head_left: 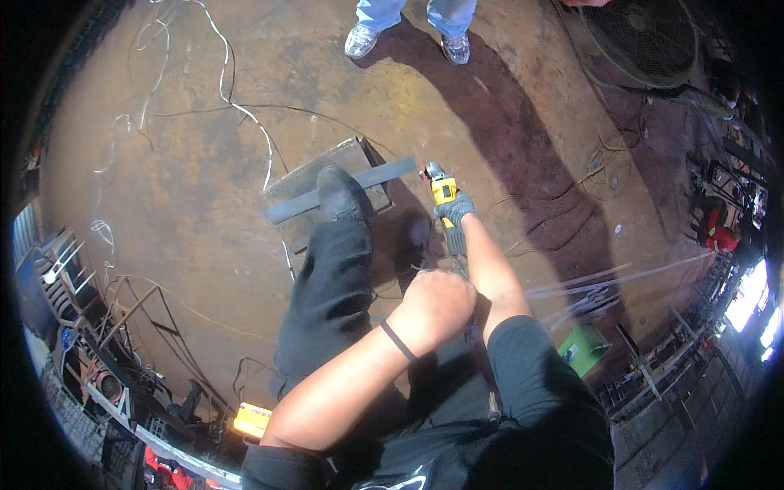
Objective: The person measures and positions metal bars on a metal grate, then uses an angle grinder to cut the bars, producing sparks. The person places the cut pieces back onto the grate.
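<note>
My right hand, in a grey glove, grips a yellow and black angle grinder whose head sits at the right end of a flat grey metal bar. The bar lies across a low metal block on the floor, and my black shoe presses down on it. My left hand is bare, closed in a fist near my knee, with a black band on the wrist; what it holds is hidden, though a cable runs by it.
Another person's legs in jeans and sneakers stand at the far side. White and dark cables trail over the rusty floor. A round fan stands far right, long metal rods and a green box to the right.
</note>
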A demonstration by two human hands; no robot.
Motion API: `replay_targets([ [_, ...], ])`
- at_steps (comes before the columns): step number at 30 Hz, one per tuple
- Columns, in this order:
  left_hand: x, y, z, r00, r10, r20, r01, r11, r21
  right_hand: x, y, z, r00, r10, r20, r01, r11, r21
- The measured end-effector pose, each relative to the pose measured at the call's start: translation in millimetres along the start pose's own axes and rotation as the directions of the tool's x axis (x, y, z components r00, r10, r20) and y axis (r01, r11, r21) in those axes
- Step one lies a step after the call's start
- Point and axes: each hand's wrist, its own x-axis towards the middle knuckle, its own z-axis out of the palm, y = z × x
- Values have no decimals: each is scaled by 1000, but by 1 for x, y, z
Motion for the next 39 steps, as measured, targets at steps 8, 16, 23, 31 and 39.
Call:
replay_targets([
  [8,0,-6,-7,999,33,-34,-34,999,-18,-4,-19,3,996,-55,-64,47,993,-109],
  [16,1,-4,-15,998,61,20,-60,997,-40,-1,-18,-2,993,-97,-73,89,989,-116],
  [23,2,-9,-12,996,61,68,-63,998,28,-18,-47,-7,995,-96,-15,92,983,-159],
  [31,9,-4,-10,990,48,135,-52,998,25,29,3,9,993,-89,-81,85,995,-51],
  [39,11,-5,-1,991,34,133,-40,998,43,15,-6,5,993,-111,-51,105,990,-94],
])
